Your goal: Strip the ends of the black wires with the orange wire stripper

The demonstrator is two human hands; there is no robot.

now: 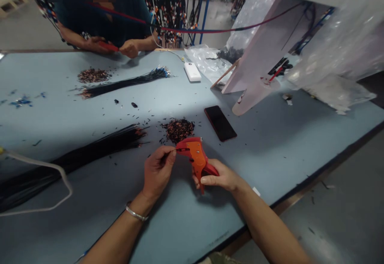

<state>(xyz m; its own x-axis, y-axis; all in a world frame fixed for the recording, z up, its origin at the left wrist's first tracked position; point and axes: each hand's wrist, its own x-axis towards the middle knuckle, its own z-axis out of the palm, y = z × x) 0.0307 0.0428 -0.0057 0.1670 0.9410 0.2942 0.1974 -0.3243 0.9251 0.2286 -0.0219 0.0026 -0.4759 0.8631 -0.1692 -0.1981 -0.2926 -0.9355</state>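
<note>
My right hand (222, 176) is wrapped round the handles of an orange and red wire stripper (198, 155), its jaws pointing left. My left hand (158, 172) is closed, thumb and fingers pinching a thin black wire (179, 149) at the stripper's jaws. How far the wire goes into the jaws is hidden. Just beyond the tool lies a pile of black and copper wire scraps (180, 130). A thick bundle of black wires (90, 152) stretches out to the left, copper showing at its near ends.
A phone (220, 123) lies beyond the stripper. Across the table, a person (105, 24) holds a red tool near another wire bundle (126, 82) and scrap heap (93, 75). A white power bank (192, 72), plastic bags (327, 92) and a tilted tube (255, 96) stand right. A pale cable (64, 176) loops left.
</note>
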